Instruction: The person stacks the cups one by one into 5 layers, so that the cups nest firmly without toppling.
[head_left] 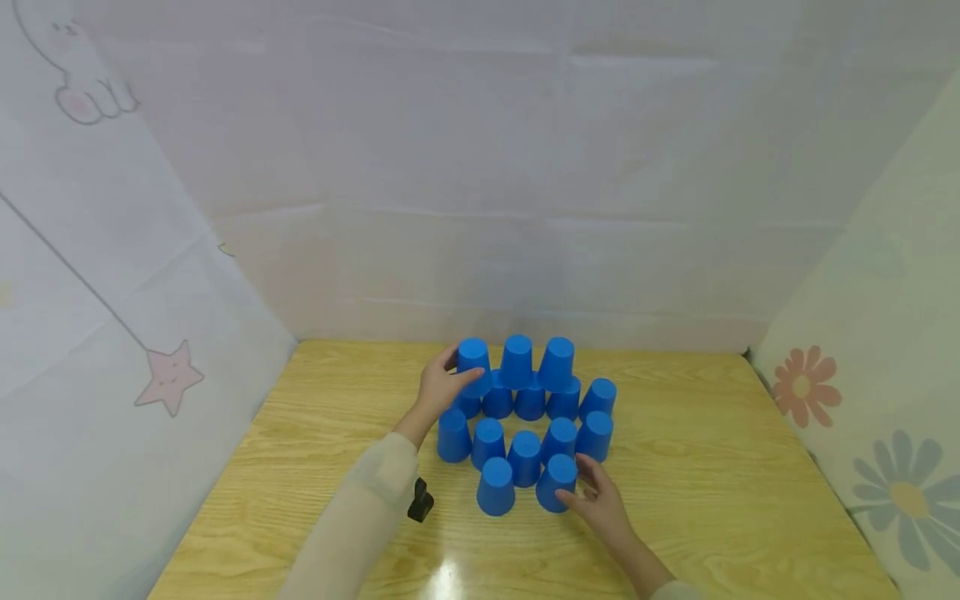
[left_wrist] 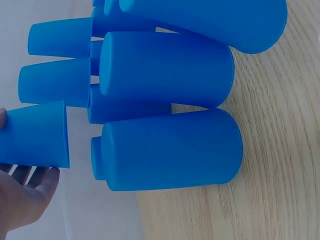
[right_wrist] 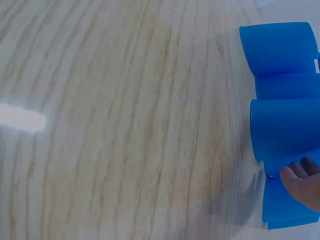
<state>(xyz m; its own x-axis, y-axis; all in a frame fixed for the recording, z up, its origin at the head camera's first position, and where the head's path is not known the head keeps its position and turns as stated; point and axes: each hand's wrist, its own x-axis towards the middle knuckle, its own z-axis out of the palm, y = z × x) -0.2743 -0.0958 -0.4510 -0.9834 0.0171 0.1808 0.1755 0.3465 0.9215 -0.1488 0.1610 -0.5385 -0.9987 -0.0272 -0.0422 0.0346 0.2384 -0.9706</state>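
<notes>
My left hand (head_left: pixel 441 387) grips an upside-down blue plastic cup (head_left: pixel 472 357) at the left end of the raised row. In the left wrist view, that held cup (left_wrist: pixel 35 135) hovers slightly above the cups beneath it, with fingers (left_wrist: pixel 47 182) along its side. Two more upturned cups, a middle one (head_left: pixel 517 360) and a right one (head_left: pixel 557 363), rest on the back row. Beside the front right cup (head_left: pixel 557 479) is my right hand (head_left: pixel 602 504), thumb and fingers apart. The right wrist view shows that hand next to the cup, its fingers loosely bent.
Several more upturned blue cups stand on the wooden table (head_left: pixel 720 467), including a front left cup (head_left: pixel 496 487). A small black object (head_left: pixel 421 500) lies left of the cups, close to my left sleeve (head_left: pixel 367 500). Pale cloth (head_left: pixel 525 183) hangs behind the table.
</notes>
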